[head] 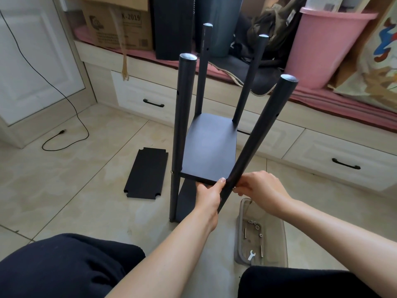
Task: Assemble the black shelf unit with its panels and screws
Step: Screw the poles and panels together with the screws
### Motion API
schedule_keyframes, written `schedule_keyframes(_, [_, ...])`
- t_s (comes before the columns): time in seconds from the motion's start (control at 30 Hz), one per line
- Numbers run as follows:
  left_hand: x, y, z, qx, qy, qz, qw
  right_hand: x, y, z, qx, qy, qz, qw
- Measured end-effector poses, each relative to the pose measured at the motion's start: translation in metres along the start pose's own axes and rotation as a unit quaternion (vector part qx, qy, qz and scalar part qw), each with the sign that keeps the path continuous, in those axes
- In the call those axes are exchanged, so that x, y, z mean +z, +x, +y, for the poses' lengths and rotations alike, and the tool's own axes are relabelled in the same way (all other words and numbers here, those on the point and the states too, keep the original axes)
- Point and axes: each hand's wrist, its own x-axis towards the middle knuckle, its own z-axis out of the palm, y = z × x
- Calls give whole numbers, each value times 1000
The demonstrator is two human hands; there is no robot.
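The black shelf unit stands on the tiled floor in front of me, with several round posts and a mounted black panel (pixel 210 145) between them. The near right post (pixel 257 134) leans outward to the right. My left hand (pixel 209 195) grips the panel's near right corner from below, thumb on the edge beside that post. My right hand (pixel 257 187) pinches something small at the post's right side, where it meets the panel; the item is hidden by my fingers. A spare black panel (pixel 146 173) with notched corners lies flat on the floor to the left.
A clear plastic tray (pixel 240 224) by my right knee holds screws, washers and a small wrench (pixel 251 254). A low cabinet with drawers (pixel 335 162) runs behind the shelf. On it sit a cardboard box (pixel 120 26) and a pink tub (pixel 324 46). A black cable (pixel 62 134) lies at left.
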Motion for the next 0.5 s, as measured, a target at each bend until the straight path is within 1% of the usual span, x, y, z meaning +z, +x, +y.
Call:
schedule_keyframes(0.13, [-2,-3,5,-21,-45,-17,999,-3,1,-1,1,15,-13,1000])
schedule_keyframes(0.23, [-4,-5,10,-17,-55,-21,998,3,2,-2,-23,11,0,1000])
schedule_keyframes(0.3, [-4,-5,14,-12,-59,-27,998,7,4,0,-23,13,6,1000])
schedule_keyframes(0.5, [-1,-6,16,0,-47,-41,998,15,6,10,0,101,-12,995])
